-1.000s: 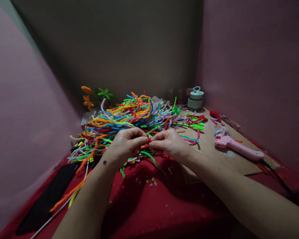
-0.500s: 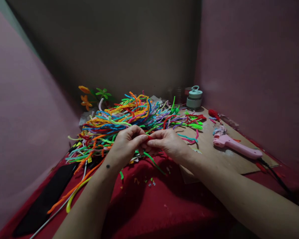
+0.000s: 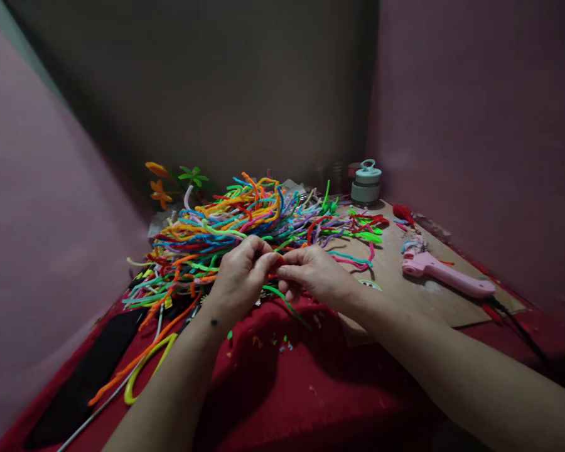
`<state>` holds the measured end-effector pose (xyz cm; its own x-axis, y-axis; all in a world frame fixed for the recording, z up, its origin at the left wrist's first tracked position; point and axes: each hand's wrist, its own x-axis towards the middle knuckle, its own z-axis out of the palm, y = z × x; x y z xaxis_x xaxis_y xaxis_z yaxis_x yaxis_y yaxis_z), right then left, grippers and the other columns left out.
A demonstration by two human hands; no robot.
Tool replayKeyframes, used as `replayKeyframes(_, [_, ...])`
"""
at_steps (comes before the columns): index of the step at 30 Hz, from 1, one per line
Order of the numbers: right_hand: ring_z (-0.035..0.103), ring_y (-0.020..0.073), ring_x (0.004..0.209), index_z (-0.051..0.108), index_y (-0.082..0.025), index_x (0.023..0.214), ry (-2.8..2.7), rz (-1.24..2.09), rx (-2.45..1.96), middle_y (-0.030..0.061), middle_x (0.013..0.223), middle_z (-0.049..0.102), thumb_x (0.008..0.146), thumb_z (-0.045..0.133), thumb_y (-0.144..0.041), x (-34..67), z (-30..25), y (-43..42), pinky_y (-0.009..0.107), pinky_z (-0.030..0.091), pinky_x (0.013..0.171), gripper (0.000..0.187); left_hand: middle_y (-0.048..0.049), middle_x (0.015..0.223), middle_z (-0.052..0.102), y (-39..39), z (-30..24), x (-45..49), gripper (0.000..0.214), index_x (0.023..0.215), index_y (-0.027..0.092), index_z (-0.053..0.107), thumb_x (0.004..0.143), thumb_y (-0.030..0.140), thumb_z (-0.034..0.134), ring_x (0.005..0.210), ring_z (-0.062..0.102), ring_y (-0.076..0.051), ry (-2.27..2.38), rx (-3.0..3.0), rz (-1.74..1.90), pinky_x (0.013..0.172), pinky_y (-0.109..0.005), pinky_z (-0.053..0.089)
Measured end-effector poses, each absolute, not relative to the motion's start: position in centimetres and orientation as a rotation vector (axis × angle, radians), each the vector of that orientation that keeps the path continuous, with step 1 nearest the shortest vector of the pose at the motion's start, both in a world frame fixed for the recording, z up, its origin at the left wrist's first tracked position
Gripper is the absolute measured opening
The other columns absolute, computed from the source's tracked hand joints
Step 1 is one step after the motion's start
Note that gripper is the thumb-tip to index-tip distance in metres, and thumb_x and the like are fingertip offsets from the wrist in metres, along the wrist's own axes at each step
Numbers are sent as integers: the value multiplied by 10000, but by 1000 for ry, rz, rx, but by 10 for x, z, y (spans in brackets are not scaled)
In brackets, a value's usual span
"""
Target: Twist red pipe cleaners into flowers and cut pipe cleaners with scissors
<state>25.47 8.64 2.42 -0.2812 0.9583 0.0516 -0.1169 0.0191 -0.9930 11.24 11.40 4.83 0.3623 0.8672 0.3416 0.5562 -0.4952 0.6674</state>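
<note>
My left hand (image 3: 242, 270) and my right hand (image 3: 314, 271) meet at the middle of the view, above the red cloth. Between their pinched fingertips is a small red piece of pipe cleaner (image 3: 279, 260), mostly covered by the fingers. Both hands grip it. Just behind them lies a large tangled heap of pipe cleaners (image 3: 230, 216) in many colours. A green pipe cleaner (image 3: 289, 306) runs out below my hands onto the cloth.
A pink glue gun (image 3: 447, 276) with a black cord rests on a brown board (image 3: 390, 301) at right. Behind it stands a pale green lidded jar (image 3: 366, 185). At left are a flat black object (image 3: 91, 370), a yellow loop handle (image 3: 132, 383) and pipe-cleaner flowers (image 3: 160, 194).
My left wrist has shifted slightly right and turned, showing more of the yellow loop. The lower fingers of my right hand have moved a little. The red piece stays between my fingertips.
</note>
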Motion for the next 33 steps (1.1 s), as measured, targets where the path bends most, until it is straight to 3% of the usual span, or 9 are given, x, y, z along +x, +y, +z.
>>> replayKeyframes(6, [467, 45, 351, 531, -122, 585, -1329, 1467, -973, -39, 463, 526, 758, 507, -136, 255, 26, 85, 155, 359, 366, 175, 50, 535, 472, 109, 56, 116, 143, 671, 164, 488, 726, 270, 567, 453, 395, -61, 1193, 1956, 934, 406, -171, 299])
replayKeyframes(12, [465, 51, 334, 575, -115, 650, -1351, 1537, -957, -46, 441, 514, 761, 507, -129, 257, 29, 85, 158, 374, 356, 132, 54, 459, 501, 106, 60, 115, 193, 689, 179, 462, 715, 322, 588, 346, 412, -73, 1107, 1665, 815, 343, -183, 305])
replayKeyframes(21, [442, 65, 297, 537, -138, 680, -1427, 1550, -966, -57, 409, 504, 797, 444, -120, 257, 30, 84, 166, 351, 327, 151, 62, 463, 481, 106, 61, 115, 150, 670, 172, 466, 723, 254, 580, 366, 406, -56, 1134, 1822, 888, 355, -165, 301])
replayKeyframes(26, [458, 73, 320, 531, -148, 683, -1450, 1541, -933, -53, 428, 499, 817, 422, -170, 257, 28, 83, 175, 366, 346, 173, 36, 579, 555, 108, 62, 111, 167, 780, 162, 536, 722, 299, 611, 419, 464, -65, 1000, 1746, 841, 384, -179, 364])
replayKeyframes(29, [459, 71, 339, 533, -151, 696, -1568, 1387, -1014, -48, 454, 501, 816, 407, -160, 256, 26, 83, 179, 350, 372, 175, 39, 510, 527, 109, 60, 110, 170, 729, 152, 549, 723, 311, 608, 386, 436, -59, 1063, 1744, 822, 358, -168, 331])
replayKeyframes(33, [436, 62, 412, 496, -145, 588, -1792, 840, -1220, -26, 475, 494, 790, 446, -131, 252, 25, 82, 189, 306, 437, 208, 45, 449, 508, 110, 56, 112, 167, 687, 152, 551, 710, 309, 605, 347, 406, -60, 1198, 1798, 819, 323, -160, 295])
